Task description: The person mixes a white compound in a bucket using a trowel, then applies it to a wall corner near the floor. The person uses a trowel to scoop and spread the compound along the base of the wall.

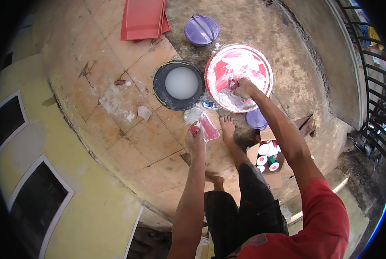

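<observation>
My left hand (196, 140) is closed on a flat red plastic spreader (208, 128) smeared with white paste. It is held out low in front of me, near my bare foot. My right hand (246, 89) is closed over a big round red lid or shallow tub (262, 71), whose surface is streaked with white paste (240, 104). Between its fingers shows the end of a dark red flat piece (232, 85), dipping toward the paste; its full shape is hidden. Beside the tub, touching or nearly so, stands a black bucket (158, 84) holding whitish liquid (181, 83).
A purple lidded bucket (201, 30) stands beyond, red plastic sheets (142, 21) at far left. An open cardboard box (272, 179) of cans sits by my right leg. White spills (113, 103) and a broken piece (144, 113) lie on the tiles. A yellow wall (85, 185) runs left.
</observation>
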Tool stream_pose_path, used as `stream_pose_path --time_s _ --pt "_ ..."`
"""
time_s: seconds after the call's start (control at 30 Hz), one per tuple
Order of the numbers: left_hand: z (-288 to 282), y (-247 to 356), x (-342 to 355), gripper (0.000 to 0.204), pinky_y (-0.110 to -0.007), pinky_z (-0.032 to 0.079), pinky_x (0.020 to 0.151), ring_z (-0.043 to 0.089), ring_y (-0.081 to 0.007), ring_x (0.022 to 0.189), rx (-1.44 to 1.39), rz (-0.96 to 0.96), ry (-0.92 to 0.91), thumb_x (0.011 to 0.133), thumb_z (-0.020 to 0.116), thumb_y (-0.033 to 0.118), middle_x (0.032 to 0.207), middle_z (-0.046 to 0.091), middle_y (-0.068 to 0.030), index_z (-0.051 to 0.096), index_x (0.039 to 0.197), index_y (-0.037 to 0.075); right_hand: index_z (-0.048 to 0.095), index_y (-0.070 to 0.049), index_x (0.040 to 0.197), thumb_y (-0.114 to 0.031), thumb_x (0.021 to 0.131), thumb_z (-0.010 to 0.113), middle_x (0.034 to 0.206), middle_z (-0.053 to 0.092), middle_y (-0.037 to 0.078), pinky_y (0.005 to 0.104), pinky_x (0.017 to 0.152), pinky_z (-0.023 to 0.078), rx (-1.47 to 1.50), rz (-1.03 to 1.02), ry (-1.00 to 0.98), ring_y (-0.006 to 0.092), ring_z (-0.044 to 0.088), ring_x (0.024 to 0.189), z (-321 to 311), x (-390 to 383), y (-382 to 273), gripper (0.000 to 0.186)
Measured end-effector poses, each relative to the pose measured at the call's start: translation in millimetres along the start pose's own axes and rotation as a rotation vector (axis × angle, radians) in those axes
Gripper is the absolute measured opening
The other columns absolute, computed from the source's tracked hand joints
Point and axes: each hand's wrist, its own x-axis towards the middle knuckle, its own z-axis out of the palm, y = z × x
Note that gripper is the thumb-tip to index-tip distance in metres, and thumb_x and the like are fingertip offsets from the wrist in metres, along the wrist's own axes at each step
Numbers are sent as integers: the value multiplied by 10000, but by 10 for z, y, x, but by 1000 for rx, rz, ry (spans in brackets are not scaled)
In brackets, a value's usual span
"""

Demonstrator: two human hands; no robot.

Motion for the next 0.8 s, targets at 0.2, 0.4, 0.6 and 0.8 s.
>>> stream_pose_path --time_s 0.2,0.4,0.6,0.8 --pt "232 -81 342 287 -354 526 830 689 -225 903 165 86 -3 872 609 39 996 729 -134 683 1145 -9 652 -10 727 -134 812 780 592 589 51 346 488 425 219 112 -69 146 548 516 122 -13 90 197" --pt "555 -116 347 297 -428 536 843 711 -335 934 345 87 37 851 606 86 1015 734 -191 689 1123 0 681 29 795 -177 831 751 672 646 101 362 555 487 310 82 -79 187 610 600 172 -46 182 221" --pt "836 -88 193 254 -466 535 813 707 -383 910 386 112 58 882 596 133 977 727 -221 683 1062 -23 682 13 867 -113 841 769 705 633 58 337 545 485 435 112 -95 148 593 595 173 -63 211 155" --pt "1011 138 -20 276 -478 532 813 708 -394 923 463 166 66 893 579 142 965 724 -234 684 1085 -25 692 27 1056 -117 849 789 767 654 40 319 569 500 421 90 -80 131 604 622 124 -160 202 271"
